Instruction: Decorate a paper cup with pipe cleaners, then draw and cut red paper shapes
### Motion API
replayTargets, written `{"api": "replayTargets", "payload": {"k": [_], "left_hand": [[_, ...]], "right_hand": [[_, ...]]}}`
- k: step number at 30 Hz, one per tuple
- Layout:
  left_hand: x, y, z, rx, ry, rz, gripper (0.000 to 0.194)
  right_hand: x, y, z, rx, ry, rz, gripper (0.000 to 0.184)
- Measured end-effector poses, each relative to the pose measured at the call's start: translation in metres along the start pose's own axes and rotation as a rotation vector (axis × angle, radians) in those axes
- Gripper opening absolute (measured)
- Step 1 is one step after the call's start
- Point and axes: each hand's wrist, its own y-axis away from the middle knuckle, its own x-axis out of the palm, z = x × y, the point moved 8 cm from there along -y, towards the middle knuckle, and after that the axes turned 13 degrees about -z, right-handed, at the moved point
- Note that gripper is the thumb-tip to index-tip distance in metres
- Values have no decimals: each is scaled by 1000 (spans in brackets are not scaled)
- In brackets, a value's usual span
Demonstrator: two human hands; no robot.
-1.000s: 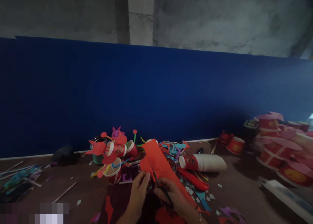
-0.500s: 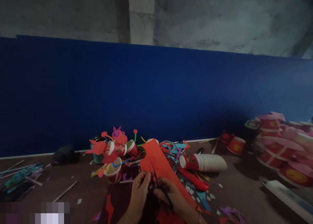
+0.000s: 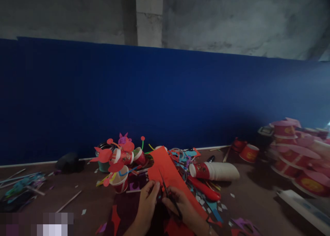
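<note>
My right hand [image 3: 179, 203] is closed round the handles of dark scissors [image 3: 165, 188]. Their blades point away from me, slightly leftward, over a long sheet of red paper [image 3: 167, 164]. Thumb and fingers of my left hand [image 3: 146, 201] pinch together at the sheet's near left edge, just left of the blades. The exact grip is partly hidden. Left of the sheet, a red and white paper cup [image 3: 120, 182] stands upright, with red paper shapes [image 3: 116, 166] above it. Other decorated cups [image 3: 123, 157] lie behind it.
A stack of paper cups [image 3: 216, 171] lies on its side to the right, near a red rounded object [image 3: 206, 189]. Paper scraps [image 3: 202, 201] litter the table [image 3: 247, 198]. Red paper bowls [image 3: 296, 160] pile up at far right. A blue panel [image 3: 165, 91] borders the back.
</note>
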Motion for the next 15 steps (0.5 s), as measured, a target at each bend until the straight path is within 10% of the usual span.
{"api": "replayTargets", "payload": {"k": [15], "left_hand": [[1, -2, -6, 15, 1, 15, 55]], "right_hand": [[-3, 1, 1, 16, 48, -2, 50]]}}
